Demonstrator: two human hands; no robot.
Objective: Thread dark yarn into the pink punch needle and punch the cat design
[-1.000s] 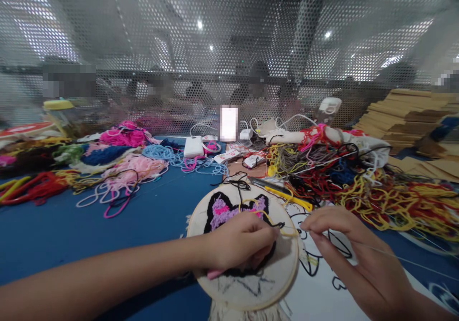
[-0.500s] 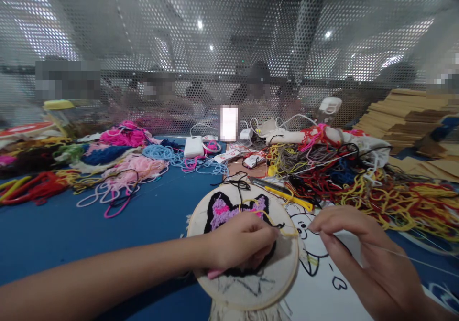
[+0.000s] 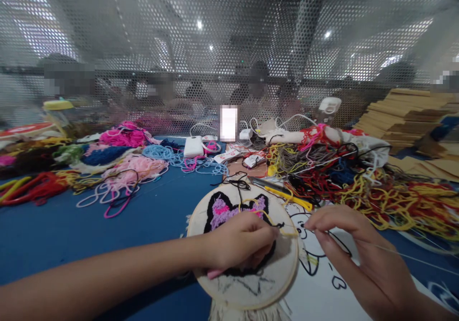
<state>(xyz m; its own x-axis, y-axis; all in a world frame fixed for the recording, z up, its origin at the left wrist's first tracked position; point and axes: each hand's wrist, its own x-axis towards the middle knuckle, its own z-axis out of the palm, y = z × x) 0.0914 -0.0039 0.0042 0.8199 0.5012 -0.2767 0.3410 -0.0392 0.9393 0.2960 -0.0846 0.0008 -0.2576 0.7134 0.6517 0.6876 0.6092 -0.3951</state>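
A round wooden hoop (image 3: 287,283) with cream cloth lies at the front centre, bearing a black-edged shape with purple and pink tufts (image 3: 219,211). My left hand (image 3: 240,242) is closed over the cloth around a pink-ended tool (image 3: 215,273) whose other end is hidden. Yellow yarn (image 3: 287,234) runs over the cloth near that fist. To the right, my right hand (image 3: 344,244) pinches a thin pale thread between thumb and forefinger, above a paper with a black line drawing (image 3: 308,259). The thread trails off to the right.
Tangled yarn (image 3: 376,197) spreads on the right, more yarn (image 3: 125,134) at the left. A yellow-handled cutter (image 3: 294,199) lies behind the hoop. Brown envelopes (image 3: 405,120) are stacked at the back right. A white box (image 3: 194,146) and a lidded jar (image 3: 59,113) stand farther back.
My right hand has shifted slightly left, closer to the hoop, and its fingertips are still pinched. The left hand and the hoop look almost unmoved.
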